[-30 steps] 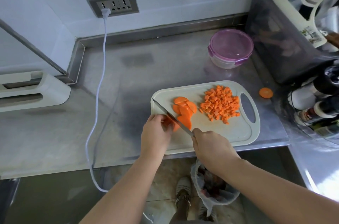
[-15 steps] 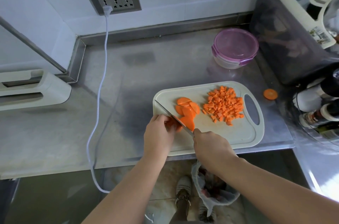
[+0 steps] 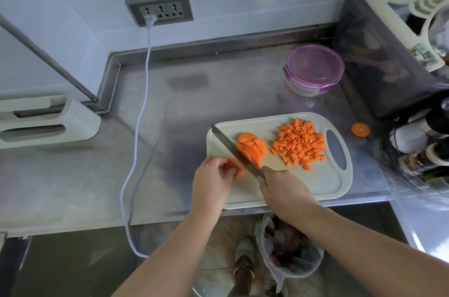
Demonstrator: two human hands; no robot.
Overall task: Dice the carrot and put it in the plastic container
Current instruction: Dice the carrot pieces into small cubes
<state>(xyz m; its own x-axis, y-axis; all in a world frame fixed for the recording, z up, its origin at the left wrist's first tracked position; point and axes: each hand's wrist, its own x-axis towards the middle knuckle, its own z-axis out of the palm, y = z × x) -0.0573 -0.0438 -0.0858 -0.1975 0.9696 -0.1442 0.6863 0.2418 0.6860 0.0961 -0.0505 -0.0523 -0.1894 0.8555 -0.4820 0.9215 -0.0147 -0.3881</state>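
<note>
1. Most of what I see is the steel counter (image 3: 73, 175). The cutting board (image 3: 323, 182) lies at its front edge, so I would drive each cut straight down rather than toward the body, in case the board slides.
2. Behind the board, well apart from any carrot, sits the plastic container (image 3: 313, 70) with its purple lid on. It will need opening before anything goes in.
3. My right hand (image 3: 281, 189) is curled round the handle of the knife (image 3: 230, 148). The blade runs diagonally away to the back-left, edge down against the carrot. My left hand (image 3: 213, 180) has its fingers bent over the carrot stub (image 3: 237, 170), pinning it to the board's left part.
4. On the board's right half, beside the handle slot, is the diced heap (image 3: 301, 143). The fanned slices (image 3: 251, 144) lie between that heap and the blade.
5. That stub looks short, so I judge the risk is to the left fingertips. I would tuck them back, let the knuckles guide the flat of the blade, and take thin, even slices.
6. Those slices then need cutting into strips and crosswise to match the heap.
7. Smallest of all, a stray carrot round (image 3: 360, 129) lies on the counter just past the board's handle.
</note>
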